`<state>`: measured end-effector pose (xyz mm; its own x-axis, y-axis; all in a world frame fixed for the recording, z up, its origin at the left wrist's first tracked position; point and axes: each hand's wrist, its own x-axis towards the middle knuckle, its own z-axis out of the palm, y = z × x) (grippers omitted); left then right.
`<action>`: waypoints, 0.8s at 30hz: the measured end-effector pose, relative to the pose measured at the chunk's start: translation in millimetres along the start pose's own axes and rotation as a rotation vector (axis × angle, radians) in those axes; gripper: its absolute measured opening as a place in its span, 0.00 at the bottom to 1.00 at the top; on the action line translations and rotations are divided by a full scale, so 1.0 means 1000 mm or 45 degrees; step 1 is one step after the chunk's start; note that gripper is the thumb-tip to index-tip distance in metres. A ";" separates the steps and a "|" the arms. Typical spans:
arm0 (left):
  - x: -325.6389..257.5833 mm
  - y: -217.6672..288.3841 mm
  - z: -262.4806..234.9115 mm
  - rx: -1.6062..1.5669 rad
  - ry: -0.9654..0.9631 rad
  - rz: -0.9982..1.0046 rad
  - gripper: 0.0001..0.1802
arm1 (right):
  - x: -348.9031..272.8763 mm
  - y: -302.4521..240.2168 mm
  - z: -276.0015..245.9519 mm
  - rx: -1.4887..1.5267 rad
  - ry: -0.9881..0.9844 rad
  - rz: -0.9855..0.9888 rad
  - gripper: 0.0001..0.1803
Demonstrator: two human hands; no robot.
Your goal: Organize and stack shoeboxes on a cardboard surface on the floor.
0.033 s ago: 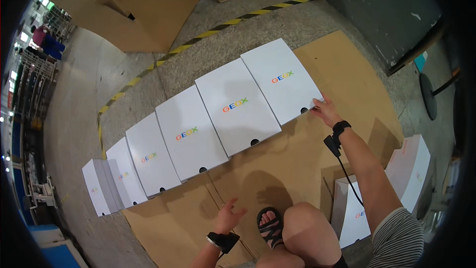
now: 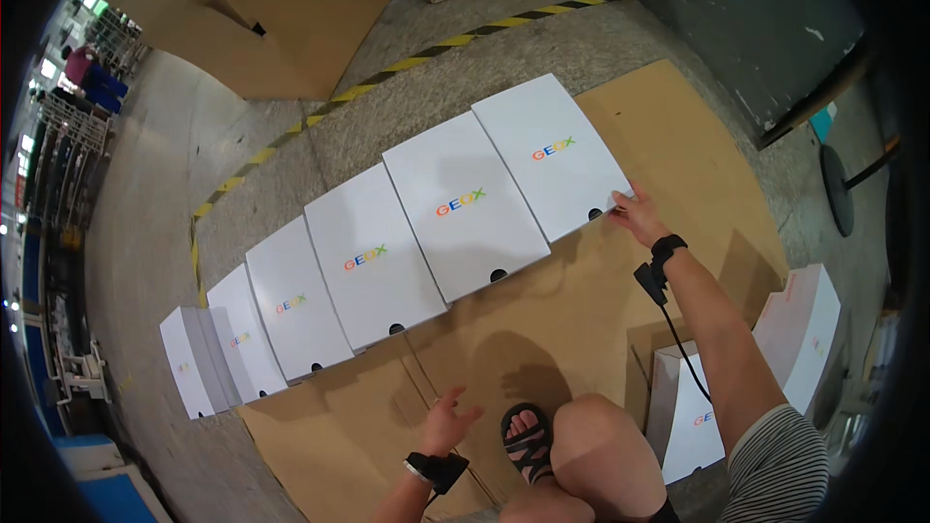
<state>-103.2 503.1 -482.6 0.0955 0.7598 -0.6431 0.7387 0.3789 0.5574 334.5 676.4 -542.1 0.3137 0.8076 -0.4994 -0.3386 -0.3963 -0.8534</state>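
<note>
A slanting row of several white shoe boxes (image 2: 363, 276), with coloured lettering and dark half-round notches on their near edges, lies over the brown cardboard sheet. My right hand (image 2: 639, 221) grips the near right corner of the rightmost shoe box (image 2: 547, 174), its thumb on the top face and the other fingers partly hidden at the edge. Below the row, my left hand (image 2: 449, 424) is held over the cardboard with its fingers apart and nothing in it. The leftmost shoe box (image 2: 184, 365) shows a side wall next to its neighbour.
More white boxes (image 2: 799, 339) stand at my right, partly behind my forearm. Brown cardboard sheet (image 2: 697, 145) covers the floor. Beyond the row runs black-and-yellow tape (image 2: 417, 60), with large cartons (image 2: 291, 19) behind it. A dark panel (image 2: 756, 29) is far right; a person (image 2: 92, 77) is far left.
</note>
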 end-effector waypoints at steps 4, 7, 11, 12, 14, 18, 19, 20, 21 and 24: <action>-0.007 -0.008 0.013 0.035 0.088 0.011 0.32 | -0.028 0.004 0.002 -0.103 0.042 0.013 0.27; 0.010 -0.048 0.019 -0.166 0.409 -0.044 0.33 | -0.068 0.055 0.019 0.216 -0.217 0.312 0.25; 0.051 -0.031 -0.027 -0.667 0.682 -0.063 0.33 | -0.117 0.069 0.129 0.293 -0.190 0.493 0.21; 0.061 -0.025 -0.037 -0.667 0.676 -0.059 0.33 | -0.118 0.070 0.146 0.294 -0.184 0.489 0.21; 0.077 -0.016 -0.052 -0.764 0.706 -0.027 0.31 | -0.113 0.075 0.176 0.423 -0.157 0.336 0.17; 0.072 -0.007 -0.058 -0.849 0.654 -0.087 0.31 | -0.104 0.089 0.204 0.466 -0.035 0.345 0.14; 0.070 -0.013 -0.054 -0.848 0.644 -0.082 0.31 | -0.105 0.089 0.209 0.472 -0.008 0.419 0.13; 0.063 -0.022 -0.051 -0.812 0.647 -0.114 0.31 | -0.107 0.088 0.216 0.479 0.007 0.499 0.13; 0.059 -0.026 -0.046 -0.776 0.637 -0.136 0.31 | -0.103 0.091 0.216 0.436 -0.017 0.544 0.12; 0.042 -0.026 -0.026 -0.804 0.557 -0.177 0.30 | -0.090 0.093 0.214 0.397 -0.112 0.406 0.11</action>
<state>-135.2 538.8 -510.6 -0.3392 0.7726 -0.5366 0.1920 0.6153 0.7645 85.2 660.3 -544.2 0.0780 0.7059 -0.7040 -0.6612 -0.4919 -0.5664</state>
